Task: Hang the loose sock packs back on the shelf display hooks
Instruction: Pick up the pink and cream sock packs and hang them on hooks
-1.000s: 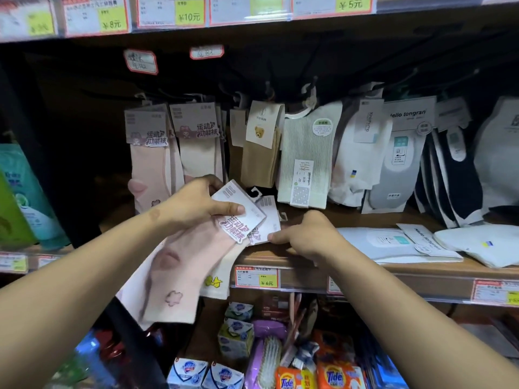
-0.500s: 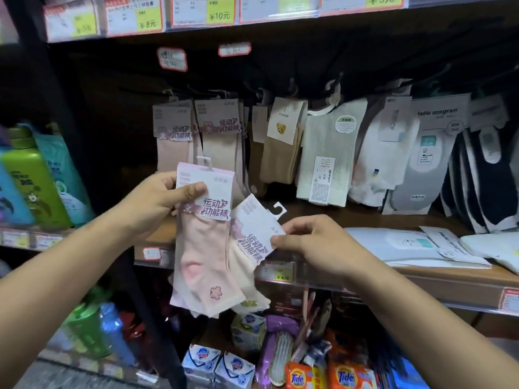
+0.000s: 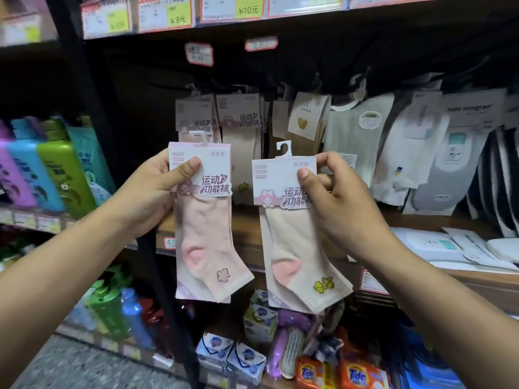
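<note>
My left hand (image 3: 148, 192) pinches the card header of a pink sock pack (image 3: 206, 234) with a flower mark, held upright in front of the shelf. My right hand (image 3: 334, 197) grips the header of a cream sock pack (image 3: 297, 259) with a yellow mark; its white plastic hook (image 3: 282, 149) sticks up above the card. The two packs hang side by side, apart. Behind them, matching sock packs (image 3: 219, 119) hang from dark display hooks (image 3: 213, 87) under the upper shelf.
More hanging socks, beige (image 3: 304, 119), grey (image 3: 356, 130) and white (image 3: 415, 141), fill the row to the right. Loose flat packs (image 3: 455, 245) lie on the wooden shelf board (image 3: 247, 228). Bottles (image 3: 53, 169) stand at left, soap and detergent (image 3: 331, 372) below.
The two packs were overlapping low in front of the shelf edge; now each hand holds one separately, raised and upright, side by side. The view has shifted left.
</note>
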Action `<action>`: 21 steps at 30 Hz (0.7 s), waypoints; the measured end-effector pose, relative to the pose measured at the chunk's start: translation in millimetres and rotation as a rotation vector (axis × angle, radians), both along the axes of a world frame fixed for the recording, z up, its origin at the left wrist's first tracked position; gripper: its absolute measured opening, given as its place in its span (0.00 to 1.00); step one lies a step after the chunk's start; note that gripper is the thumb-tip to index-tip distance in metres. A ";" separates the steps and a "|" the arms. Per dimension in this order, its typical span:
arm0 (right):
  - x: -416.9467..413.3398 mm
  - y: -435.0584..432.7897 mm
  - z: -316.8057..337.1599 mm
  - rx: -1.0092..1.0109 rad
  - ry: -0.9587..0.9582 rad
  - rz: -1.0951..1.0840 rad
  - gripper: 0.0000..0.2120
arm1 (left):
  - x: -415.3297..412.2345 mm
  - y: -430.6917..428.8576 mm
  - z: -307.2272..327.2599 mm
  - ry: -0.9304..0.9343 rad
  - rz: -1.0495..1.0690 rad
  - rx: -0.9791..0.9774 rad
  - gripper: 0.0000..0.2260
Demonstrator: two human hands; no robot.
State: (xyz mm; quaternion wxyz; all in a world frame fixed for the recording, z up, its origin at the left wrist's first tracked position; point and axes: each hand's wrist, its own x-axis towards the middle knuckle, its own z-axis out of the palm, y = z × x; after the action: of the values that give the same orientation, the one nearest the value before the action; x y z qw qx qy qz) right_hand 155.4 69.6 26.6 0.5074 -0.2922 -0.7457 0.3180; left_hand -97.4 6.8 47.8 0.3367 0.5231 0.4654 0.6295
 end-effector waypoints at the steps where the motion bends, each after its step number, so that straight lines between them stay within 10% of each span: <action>1: 1.0 0.9 0.2 -0.011 -0.001 0.003 0.05 | -0.4 -0.3 -0.7 -0.005 0.001 -0.007 0.09; 21: 4.9 -0.6 25.8 -0.052 0.040 -0.075 0.05 | -40.5 -20.7 13.3 0.053 0.230 -0.022 0.11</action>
State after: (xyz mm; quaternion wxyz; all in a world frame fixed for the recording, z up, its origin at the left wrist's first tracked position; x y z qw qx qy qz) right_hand 160.2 69.0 52.4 0.5261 -0.3263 -0.7155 0.3238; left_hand -138.0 -13.9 61.1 0.2556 0.4791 0.5380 0.6447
